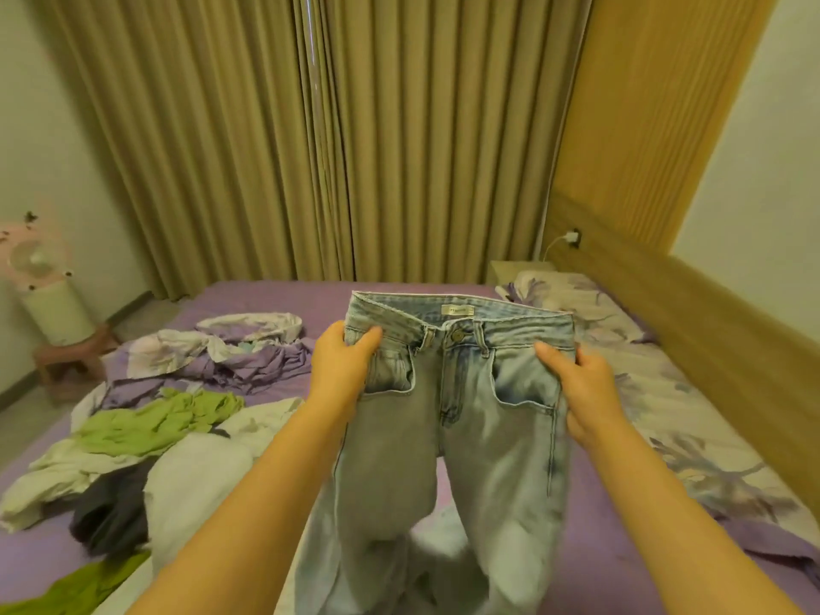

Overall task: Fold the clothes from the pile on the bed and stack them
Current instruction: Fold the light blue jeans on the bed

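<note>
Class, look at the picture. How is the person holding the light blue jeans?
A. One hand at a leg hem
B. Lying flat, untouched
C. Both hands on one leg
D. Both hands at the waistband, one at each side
D: the left hand and right hand each grip a side of the jeans at the waistband, legs hanging down.

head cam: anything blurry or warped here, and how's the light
Head view: the jeans smear with motion blur toward their lower legs, the waistband sharper; wide-angle distortion bows the curtains and wooden headboard panel; light is dim, warm and yellowish, without glare.
</note>
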Available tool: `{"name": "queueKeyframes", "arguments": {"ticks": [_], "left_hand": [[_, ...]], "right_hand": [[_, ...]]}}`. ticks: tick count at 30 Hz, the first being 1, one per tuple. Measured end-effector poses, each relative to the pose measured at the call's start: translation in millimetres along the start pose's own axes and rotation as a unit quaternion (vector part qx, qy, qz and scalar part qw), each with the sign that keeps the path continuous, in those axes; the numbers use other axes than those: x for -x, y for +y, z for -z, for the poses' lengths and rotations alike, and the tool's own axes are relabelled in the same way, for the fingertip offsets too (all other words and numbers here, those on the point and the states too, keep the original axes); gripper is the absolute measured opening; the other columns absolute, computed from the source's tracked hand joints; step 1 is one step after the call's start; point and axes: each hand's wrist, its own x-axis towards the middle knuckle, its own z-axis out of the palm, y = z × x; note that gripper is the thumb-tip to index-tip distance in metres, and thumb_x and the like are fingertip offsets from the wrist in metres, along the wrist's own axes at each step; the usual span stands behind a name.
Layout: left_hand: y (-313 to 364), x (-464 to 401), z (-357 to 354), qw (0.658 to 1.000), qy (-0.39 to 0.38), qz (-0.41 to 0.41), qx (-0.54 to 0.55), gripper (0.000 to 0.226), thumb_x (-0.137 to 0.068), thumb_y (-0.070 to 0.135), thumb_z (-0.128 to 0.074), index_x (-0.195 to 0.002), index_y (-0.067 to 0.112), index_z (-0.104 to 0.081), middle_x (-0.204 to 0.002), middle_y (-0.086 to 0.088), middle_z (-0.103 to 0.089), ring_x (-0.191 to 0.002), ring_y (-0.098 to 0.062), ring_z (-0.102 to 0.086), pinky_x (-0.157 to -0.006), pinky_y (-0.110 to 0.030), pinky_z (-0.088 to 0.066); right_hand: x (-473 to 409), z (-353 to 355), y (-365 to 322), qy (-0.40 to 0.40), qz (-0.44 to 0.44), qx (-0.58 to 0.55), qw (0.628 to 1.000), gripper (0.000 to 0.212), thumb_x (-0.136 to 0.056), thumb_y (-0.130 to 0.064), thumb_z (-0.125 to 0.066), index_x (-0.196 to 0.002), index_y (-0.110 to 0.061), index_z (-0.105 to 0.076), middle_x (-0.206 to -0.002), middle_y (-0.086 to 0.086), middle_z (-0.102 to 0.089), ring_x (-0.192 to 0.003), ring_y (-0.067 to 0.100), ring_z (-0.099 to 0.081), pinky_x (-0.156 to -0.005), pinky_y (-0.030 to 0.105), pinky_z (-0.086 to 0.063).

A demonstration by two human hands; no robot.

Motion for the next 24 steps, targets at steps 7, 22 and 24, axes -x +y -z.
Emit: {"name": "queueKeyframes", "arguments": {"ticks": [7, 22, 24], "left_hand": [[113, -1, 8, 0.991, -0.021, 0.0, 0.131, 0.015, -0.092, 0.023, -0.058, -0.082, 0.014, -0.063, -0.082, -0.003, -0.068, -0.079, -0.021, -0.065, -0.064, -0.033, -0.056], [202, 40, -39, 0.953, -0.186, -0.044, 0.235, 0.026, -0.101, 0.024, -0.044, -0.117, 0.009, -0.057, -0.111, -0.017, -0.067, -0.1, -0.032, -0.066, -0.089, -0.048, -0.053], [198, 43, -40, 0.949, -0.202, -0.053, 0.238, 0.02, -0.099, 0.023, -0.048, -0.111, 0.011, -0.06, -0.102, -0.014, -0.07, -0.087, -0.026, -0.07, -0.074, -0.039, -0.058]], "right_hand": [[11, 2, -121, 0.037, 0.112, -0.041, 0.992, 0.007, -0.086, -0.014, -0.067, -0.092, -0.014, -0.067, -0.096, 0.013, -0.071, -0.091, 0.029, -0.067, -0.082, 0.044, -0.053], [70, -62, -216, -0.012, 0.289, 0.105, 0.952, 0.019, -0.086, -0.02, -0.064, -0.071, -0.009, -0.061, -0.064, 0.001, -0.063, -0.058, 0.013, -0.058, -0.051, 0.023, -0.046], [77, -65, -214, -0.032, 0.307, 0.117, 0.944, 0.017, -0.087, -0.023, -0.065, -0.086, -0.006, -0.066, -0.077, 0.006, -0.07, -0.071, 0.015, -0.065, -0.062, 0.026, -0.052]]}}
